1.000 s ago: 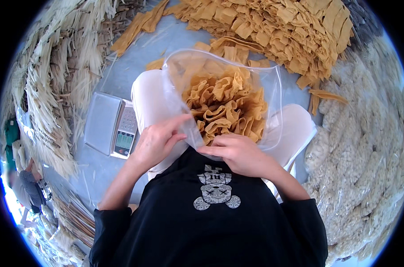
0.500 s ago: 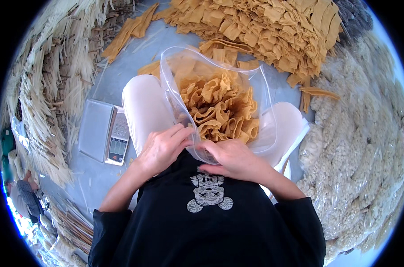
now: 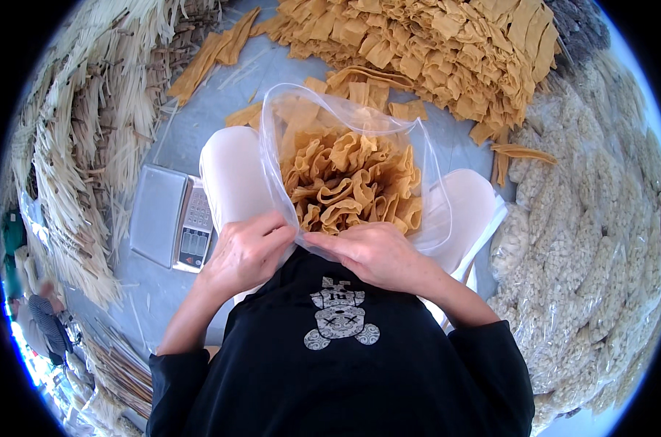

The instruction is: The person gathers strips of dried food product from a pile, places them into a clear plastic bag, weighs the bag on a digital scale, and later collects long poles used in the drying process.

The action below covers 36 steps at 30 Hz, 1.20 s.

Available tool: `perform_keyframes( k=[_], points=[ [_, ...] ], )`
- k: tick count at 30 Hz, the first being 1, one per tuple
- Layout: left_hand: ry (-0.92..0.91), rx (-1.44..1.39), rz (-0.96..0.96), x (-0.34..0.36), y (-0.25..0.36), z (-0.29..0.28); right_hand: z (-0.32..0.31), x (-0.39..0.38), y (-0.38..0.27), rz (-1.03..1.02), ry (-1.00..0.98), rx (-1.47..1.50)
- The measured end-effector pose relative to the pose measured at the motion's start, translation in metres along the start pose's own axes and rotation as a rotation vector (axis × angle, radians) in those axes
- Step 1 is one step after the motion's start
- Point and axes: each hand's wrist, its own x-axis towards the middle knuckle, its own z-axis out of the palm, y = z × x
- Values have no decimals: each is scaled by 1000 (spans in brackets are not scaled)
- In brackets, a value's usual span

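A clear plastic bag (image 3: pixel 436 182) stands between my knees with its mouth spread toward me. Wavy, mustard-yellow dried sheets (image 3: pixel 356 178) are bunched inside it. My left hand (image 3: pixel 250 251) is closed on the near left part of the bag's rim, with thumb and fingers pinched together. Just right of it, my right hand (image 3: pixel 374 255) grips the near edge of the same rim, its thumb reaching toward my left fingers. Folds of plastic and my own knuckles hide part of the fingertips.
Left of my knee lies a digital scale (image 3: pixel 166 218). A big heap of yellow sheets (image 3: pixel 418 51) fills the far side. Pale dried strips (image 3: pixel 83 146) hang at left, and cream bundles in clear wrap (image 3: pixel 578 240) line the right. Someone in a striped sleeve (image 3: pixel 50 320) sits at far left.
My left hand has moved slightly down and left along the rim, and my right hand has shifted left toward it. The bag's far edge has sagged and its mouth has changed shape.
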Motion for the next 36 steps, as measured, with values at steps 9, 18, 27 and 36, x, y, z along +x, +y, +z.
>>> perform_keyframes(
  k=[9,18,27,36],
  points=[
    [19,15,-30,-10,-2,3,2,17,-4,-42,-7,-157],
    [-9,8,-108,-26,-9,7,-95,22,40,175,569,-536],
    [-54,-223,-206,-24,-15,-2,-127,26,152,593,555,-39],
    [-268,-536,-82,1,22,-19,-176,31,216,610,675,79]
  ],
)
